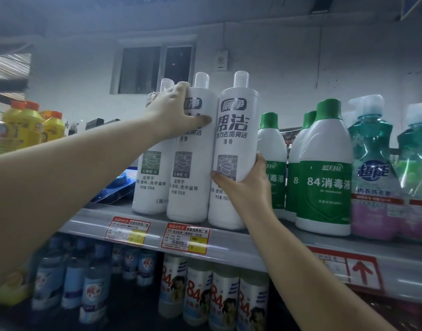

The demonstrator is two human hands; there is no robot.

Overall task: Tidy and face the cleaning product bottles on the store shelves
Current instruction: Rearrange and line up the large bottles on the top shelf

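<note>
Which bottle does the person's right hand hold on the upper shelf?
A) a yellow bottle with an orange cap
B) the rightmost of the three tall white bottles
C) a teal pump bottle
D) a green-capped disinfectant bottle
B: the right hand wraps the lower part of the rightmost tall white bottle, while the left hand grips the middle white bottle.
</note>
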